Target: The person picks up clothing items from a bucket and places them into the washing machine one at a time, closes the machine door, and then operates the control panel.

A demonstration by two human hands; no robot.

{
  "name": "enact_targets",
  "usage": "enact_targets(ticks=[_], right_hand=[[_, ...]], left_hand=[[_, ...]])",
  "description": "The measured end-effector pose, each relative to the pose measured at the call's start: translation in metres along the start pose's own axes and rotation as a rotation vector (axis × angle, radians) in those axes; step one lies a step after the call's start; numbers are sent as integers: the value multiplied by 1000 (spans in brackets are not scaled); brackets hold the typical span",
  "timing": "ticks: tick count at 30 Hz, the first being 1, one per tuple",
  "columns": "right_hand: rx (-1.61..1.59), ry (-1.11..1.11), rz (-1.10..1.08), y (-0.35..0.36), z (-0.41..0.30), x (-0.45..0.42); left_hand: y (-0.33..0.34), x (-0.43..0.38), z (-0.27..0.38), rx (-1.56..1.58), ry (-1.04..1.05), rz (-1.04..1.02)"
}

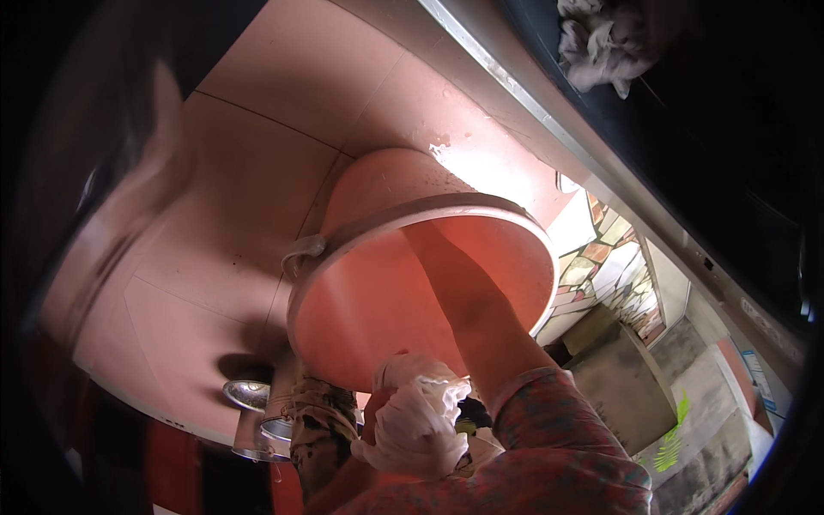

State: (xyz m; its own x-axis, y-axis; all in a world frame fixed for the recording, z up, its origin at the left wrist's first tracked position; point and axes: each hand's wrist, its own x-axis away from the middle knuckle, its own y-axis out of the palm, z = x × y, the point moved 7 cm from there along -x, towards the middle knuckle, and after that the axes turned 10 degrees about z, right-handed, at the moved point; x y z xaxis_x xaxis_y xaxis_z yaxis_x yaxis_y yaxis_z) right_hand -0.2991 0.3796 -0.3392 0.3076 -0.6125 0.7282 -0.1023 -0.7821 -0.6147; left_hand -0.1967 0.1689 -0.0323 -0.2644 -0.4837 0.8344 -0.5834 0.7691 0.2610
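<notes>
A large pink plastic bucket [386, 296] leans over on the tiled floor, its wide mouth facing me. My right forearm reaches inside it; the right hand is hidden behind the near rim. Beside the lower rim, my left hand [378, 407] grips a crumpled white cloth [421, 421], which covers most of the fingers. A pale handle [302, 250] sticks out at the bucket's left side.
Metal bowls and pots [248, 394] stand at lower left. A metal-edged ledge [502, 74] runs diagonally at upper right, and another crumpled cloth [599, 48] lies beyond it. A concrete block [621, 386], a green fern [671, 441] and stone-mosaic paving [605, 257] are at right.
</notes>
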Motion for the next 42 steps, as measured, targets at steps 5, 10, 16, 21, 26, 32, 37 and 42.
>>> enact_targets(ticks=[5, 10, 16, 21, 26, 32, 37, 42], right_hand=[[-377, 10, -196, -18, -18, 77], [-638, -333, -408, -147, -45, 211], [-342, -947, 178, -330, -167, 202], [439, -1081, 980, -382, -232, 90], [76, -867, 843, -382, -234, 52], [20, -843, 935, -446, -257, 102], [68, -837, 1125, -514, -239, 102], [-185, -838, 1071, -510, -241, 85]], left_hand=[[-9, -2, 2, 4, 26, 20], [-2, -11, -8, 29, -30, -54], [4, -22, -30, 207, -237, -338], [26, -23, -26, 34, -165, -278], [33, -17, -19, 41, -136, -272], [46, -9, -20, -20, -157, -411], [80, 8, -11, 39, -168, -344], [26, -29, -23, -131, -220, -457]])
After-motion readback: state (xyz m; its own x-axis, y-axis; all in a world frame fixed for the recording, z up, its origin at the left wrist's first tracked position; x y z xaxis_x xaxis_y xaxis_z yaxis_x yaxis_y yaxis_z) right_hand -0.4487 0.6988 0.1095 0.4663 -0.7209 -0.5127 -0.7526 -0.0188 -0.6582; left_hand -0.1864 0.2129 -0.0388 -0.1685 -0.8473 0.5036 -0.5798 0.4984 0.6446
